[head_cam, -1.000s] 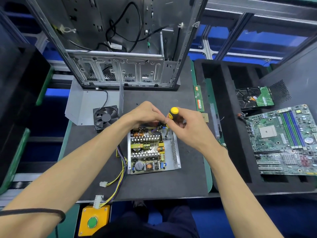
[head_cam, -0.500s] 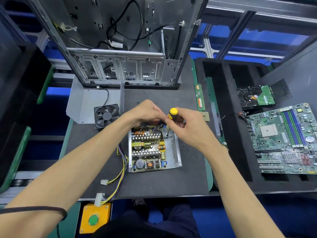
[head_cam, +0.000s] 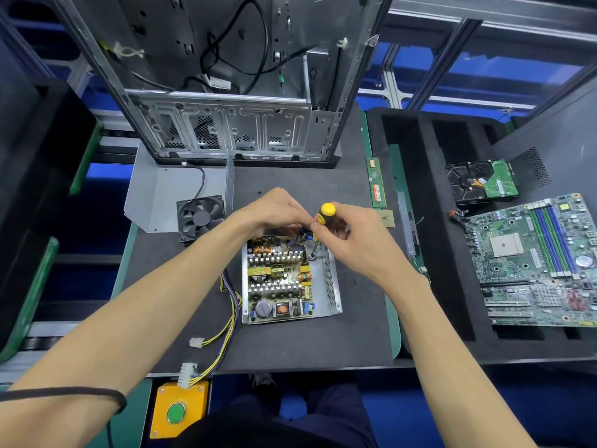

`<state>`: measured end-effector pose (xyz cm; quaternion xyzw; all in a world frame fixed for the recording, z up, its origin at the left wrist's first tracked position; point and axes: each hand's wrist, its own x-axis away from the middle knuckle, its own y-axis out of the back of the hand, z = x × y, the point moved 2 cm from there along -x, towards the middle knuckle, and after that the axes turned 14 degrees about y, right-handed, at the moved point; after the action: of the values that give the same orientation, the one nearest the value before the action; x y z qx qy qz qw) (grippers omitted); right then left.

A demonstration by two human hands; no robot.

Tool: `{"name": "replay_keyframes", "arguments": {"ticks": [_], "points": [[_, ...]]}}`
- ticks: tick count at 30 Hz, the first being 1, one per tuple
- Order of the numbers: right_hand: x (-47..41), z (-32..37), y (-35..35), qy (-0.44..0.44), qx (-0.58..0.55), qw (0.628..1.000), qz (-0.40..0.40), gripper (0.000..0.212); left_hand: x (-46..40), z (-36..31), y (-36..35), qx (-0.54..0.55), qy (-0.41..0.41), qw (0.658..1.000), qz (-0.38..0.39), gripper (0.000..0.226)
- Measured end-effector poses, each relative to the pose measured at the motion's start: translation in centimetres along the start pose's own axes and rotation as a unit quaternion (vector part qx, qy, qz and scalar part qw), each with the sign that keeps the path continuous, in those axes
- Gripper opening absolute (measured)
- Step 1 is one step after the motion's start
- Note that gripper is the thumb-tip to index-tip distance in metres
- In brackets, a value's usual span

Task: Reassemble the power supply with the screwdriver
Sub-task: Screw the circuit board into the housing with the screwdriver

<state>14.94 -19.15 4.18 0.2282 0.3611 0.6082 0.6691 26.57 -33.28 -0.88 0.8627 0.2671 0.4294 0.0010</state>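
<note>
Nothing has shifted: right hand (head_cam: 355, 240) grips screwdriver (head_cam: 324, 216) upright over uncovered power supply (head_cam: 290, 279).

My hands crowd the far end of the supply (head_cam: 290, 279), left hand (head_cam: 274, 210) and right hand (head_cam: 352, 234) almost touching around the driver (head_cam: 324, 215). Beyond them stands the case (head_cam: 226, 92), walling off the far side. The fan (head_cam: 200, 218) sits just left of my left wrist. Cables (head_cam: 226, 318) trail off the supply's left side toward me (a snag on that side). Bare mat (head_cam: 307, 344) lies open nearer me, and a strip between supply and foam tray (head_cam: 436, 253) on the right.
</note>
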Motion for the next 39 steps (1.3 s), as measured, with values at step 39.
{"name": "replay_keyframes", "arguments": {"ticks": [39], "points": [[-0.2,-0.5,-1.2,-0.044,-0.017,0.999,-0.011,0.042,11.1,-5.0,-1.0,-0.352,-0.243,0.884,-0.187,0.027]]}}
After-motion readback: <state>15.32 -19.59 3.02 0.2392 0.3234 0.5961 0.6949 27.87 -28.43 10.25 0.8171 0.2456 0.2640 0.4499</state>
